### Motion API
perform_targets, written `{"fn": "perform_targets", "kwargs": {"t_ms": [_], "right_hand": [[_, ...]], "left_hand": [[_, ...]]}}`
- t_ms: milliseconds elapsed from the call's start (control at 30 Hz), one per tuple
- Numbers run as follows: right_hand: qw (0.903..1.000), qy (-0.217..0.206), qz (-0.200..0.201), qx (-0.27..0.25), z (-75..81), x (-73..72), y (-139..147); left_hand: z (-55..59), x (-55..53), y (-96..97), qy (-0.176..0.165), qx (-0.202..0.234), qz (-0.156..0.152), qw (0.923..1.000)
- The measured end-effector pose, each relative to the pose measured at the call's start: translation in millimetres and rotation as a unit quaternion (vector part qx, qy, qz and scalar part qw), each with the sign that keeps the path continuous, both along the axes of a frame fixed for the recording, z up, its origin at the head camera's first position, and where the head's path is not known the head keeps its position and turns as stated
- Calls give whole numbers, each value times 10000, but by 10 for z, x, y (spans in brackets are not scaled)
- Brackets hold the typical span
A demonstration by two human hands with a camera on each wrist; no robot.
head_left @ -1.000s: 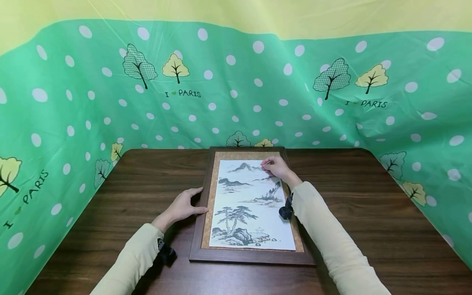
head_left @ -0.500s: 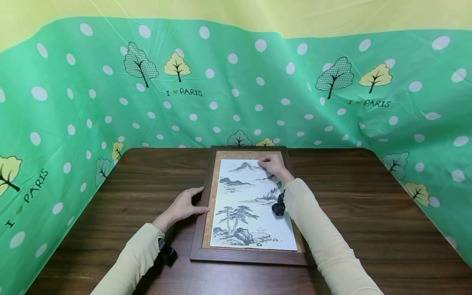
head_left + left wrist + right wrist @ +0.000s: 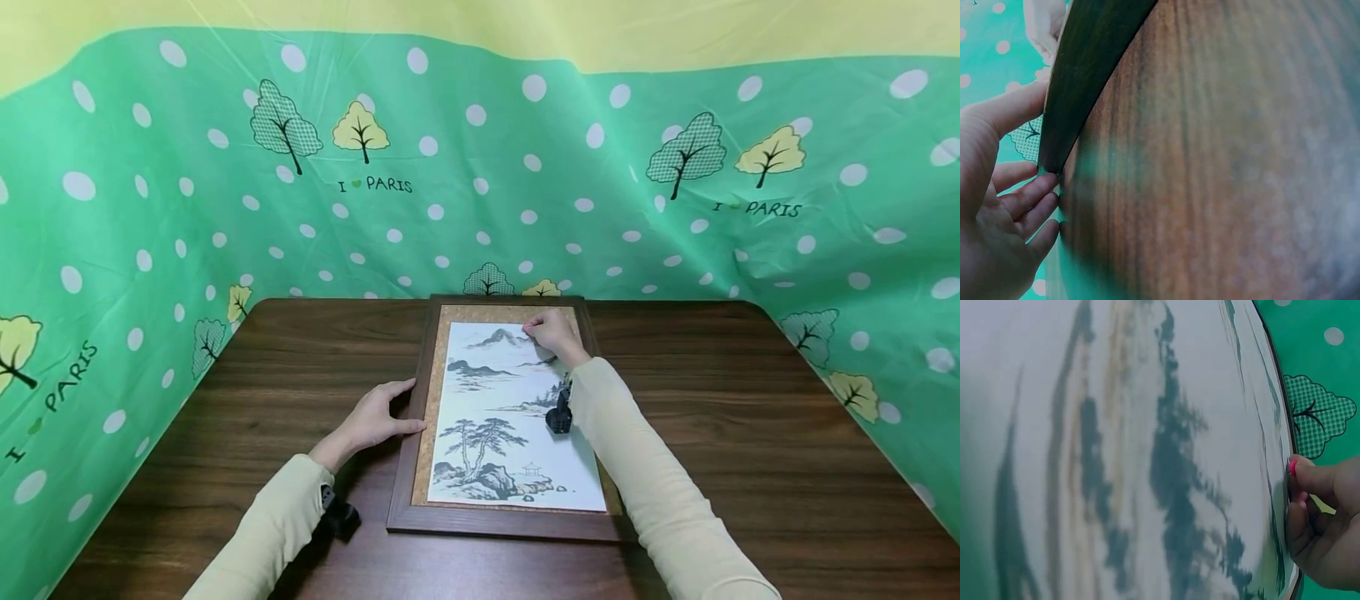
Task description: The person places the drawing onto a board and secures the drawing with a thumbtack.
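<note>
A cork board (image 3: 480,314) in a dark wooden frame (image 3: 510,525) lies on the table. On it is a white sheet of paper (image 3: 491,392) printed with an ink landscape of mountains, pines and rocks. At its left side, my left hand (image 3: 373,418) rests with the thumb and fingertips spread against the frame's edge; the left wrist view shows the fingers (image 3: 1029,209) loosely extended. My right hand (image 3: 555,332) is over the upper part of the sheet, near the mountain peak, pinching a small pink push pin (image 3: 1292,467) at the paper; its tip is hidden.
The dark wood-grain table (image 3: 300,350) extends on both sides of the frame. A green dotted cloth (image 3: 450,167) with printed trees hangs behind and along the sides, close to the frame's far edge. Each wrist carries a black camera (image 3: 341,515).
My right hand has moved slightly left and up along the top of the paper, then settled, fingers still pinching. The left hand and the frame stay in place.
</note>
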State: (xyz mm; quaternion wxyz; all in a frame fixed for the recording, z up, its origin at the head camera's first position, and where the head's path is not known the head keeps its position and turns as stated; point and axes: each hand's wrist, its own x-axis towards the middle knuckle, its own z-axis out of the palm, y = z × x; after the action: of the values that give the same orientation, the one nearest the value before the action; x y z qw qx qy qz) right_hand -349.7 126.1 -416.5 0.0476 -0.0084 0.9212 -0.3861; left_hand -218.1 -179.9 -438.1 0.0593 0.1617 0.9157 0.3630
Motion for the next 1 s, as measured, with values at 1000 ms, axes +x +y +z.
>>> {"fn": "perform_targets", "kwargs": {"t_ms": [1000], "right_hand": [[9996, -175, -169, -132, 5, -57, 27]], "left_hand": [[-25, -2, -13, 23, 76, -2, 10000]]}}
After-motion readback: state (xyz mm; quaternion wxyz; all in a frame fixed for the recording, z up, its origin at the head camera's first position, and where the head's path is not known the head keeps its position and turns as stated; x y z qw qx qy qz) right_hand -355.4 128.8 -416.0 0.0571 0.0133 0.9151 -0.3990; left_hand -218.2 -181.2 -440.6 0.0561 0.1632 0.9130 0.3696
